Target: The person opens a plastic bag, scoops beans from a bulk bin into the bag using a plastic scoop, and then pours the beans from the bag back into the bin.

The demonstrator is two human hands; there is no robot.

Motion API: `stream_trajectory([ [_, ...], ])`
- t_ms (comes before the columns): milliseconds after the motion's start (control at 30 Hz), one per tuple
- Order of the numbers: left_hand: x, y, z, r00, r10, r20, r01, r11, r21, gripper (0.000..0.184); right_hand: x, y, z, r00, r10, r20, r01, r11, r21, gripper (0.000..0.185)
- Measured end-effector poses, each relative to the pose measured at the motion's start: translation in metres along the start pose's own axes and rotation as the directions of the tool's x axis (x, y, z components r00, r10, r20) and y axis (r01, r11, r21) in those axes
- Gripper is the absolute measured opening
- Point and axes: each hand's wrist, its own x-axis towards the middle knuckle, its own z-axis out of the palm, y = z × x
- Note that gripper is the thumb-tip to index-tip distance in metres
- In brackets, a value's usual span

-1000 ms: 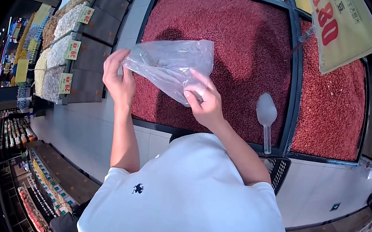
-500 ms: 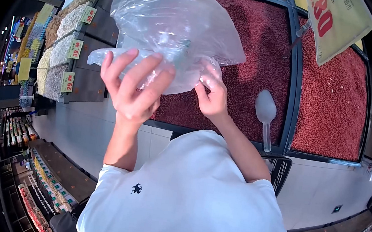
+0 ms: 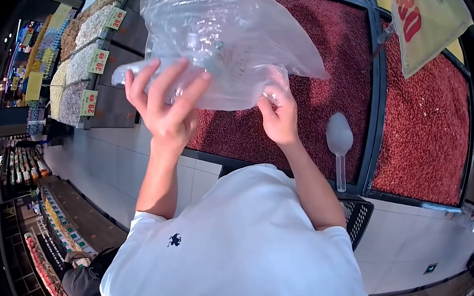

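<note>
A clear plastic bag (image 3: 220, 35), puffed out and wrinkled, is held up in front of me above a bin of dark red beans (image 3: 336, 48). My left hand (image 3: 167, 96) has its fingers spread and curved over the bag's lower left edge; its thumb is hidden. At the bag's lower right edge, my right hand (image 3: 279, 115) pinches the film between thumb and fingers. A translucent plastic scoop (image 3: 339, 135) lies on the beans to the right, its handle pointing toward me.
A black divider (image 3: 375, 105) separates the dark beans from a bin of lighter red beans (image 3: 423, 128). A price sign (image 3: 425, 32) hangs over the upper right. Bins with price tags (image 3: 89, 103) line the left. Below the scoop is a black crate (image 3: 357, 217). A person (image 3: 84, 280) is at lower left.
Both hands have shifted slightly, the right one a little to the right. The bag spreads somewhat wider rightward. The scoop stays on the beans, and more of the other person shows.
</note>
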Motion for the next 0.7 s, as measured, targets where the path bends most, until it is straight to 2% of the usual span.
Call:
stream_trajectory([
  [33, 0.0, 0.0, 0.002, 0.998, -0.055, 0.023, 0.054, 0.998, 0.02, 0.044, -0.002, 0.003, -0.003, 0.999, 0.026, 0.022, -0.027, 0.999, 0.043, 0.008],
  [67, 0.002, 0.002, 0.003, 0.999, -0.042, 0.012, 0.042, 0.999, -0.027, 0.051, -0.004, 0.005, -0.004, 1.0, 0.014, 0.028, -0.016, 0.997, 0.069, 0.007],
  [200, -0.001, -0.004, 0.005, 0.991, -0.134, -0.01, 0.134, 0.991, 0.022, 0.056, -0.003, 0.004, -0.014, 0.999, -0.003, 0.037, -0.004, 0.983, 0.184, 0.007],
  [233, -0.006, -0.013, 0.013, 0.982, -0.187, -0.018, 0.186, 0.982, -0.041, 0.056, -0.002, 0.0, -0.016, 0.999, 0.003, 0.035, -0.01, 0.977, 0.214, 0.009],
  [300, -0.026, -0.029, 0.035, 0.956, -0.291, -0.025, 0.283, 0.944, -0.166, 0.056, 0.0, -0.009, -0.017, 1.0, -0.022, -0.021, 0.025, 0.987, 0.161, 0.011],
  [333, -0.035, -0.032, 0.044, 0.95, -0.311, 0.021, 0.31, 0.934, -0.177, 0.056, 0.003, -0.011, -0.018, 0.997, -0.065, -0.038, 0.068, 0.992, 0.106, 0.01],
  [367, -0.048, -0.037, 0.05, 0.928, -0.339, 0.156, 0.359, 0.925, -0.127, 0.059, 0.005, -0.013, -0.019, 0.993, -0.106, -0.055, 0.109, 0.993, 0.05, 0.009],
  [433, -0.053, -0.031, 0.05, 0.846, -0.393, 0.361, 0.408, 0.912, 0.038, 0.058, 0.006, -0.011, -0.02, 0.999, -0.044, -0.025, 0.042, 0.995, -0.089, 0.01],
  [533, -0.043, -0.014, 0.037, 0.819, -0.406, 0.405, 0.504, 0.847, -0.171, 0.054, 0.002, -0.012, -0.024, 0.997, 0.068, 0.045, -0.059, 0.981, -0.187, 0.011],
  [567, -0.031, -0.006, 0.029, 0.838, -0.328, 0.436, 0.462, 0.851, -0.249, 0.052, 0.002, -0.011, -0.024, 0.991, 0.107, 0.078, -0.089, 0.975, -0.201, 0.012],
  [633, 0.016, 0.017, 0.003, 0.861, -0.172, 0.479, 0.388, 0.83, -0.4, 0.049, -0.003, -0.008, -0.018, 0.998, -0.006, 0.062, 0.021, 0.97, -0.241, 0.013],
  [700, 0.061, 0.041, -0.029, 0.807, 0.162, 0.568, 0.233, 0.797, -0.558, 0.05, -0.008, -0.005, -0.013, 0.995, -0.056, 0.081, 0.075, 0.963, -0.26, 0.014],
])
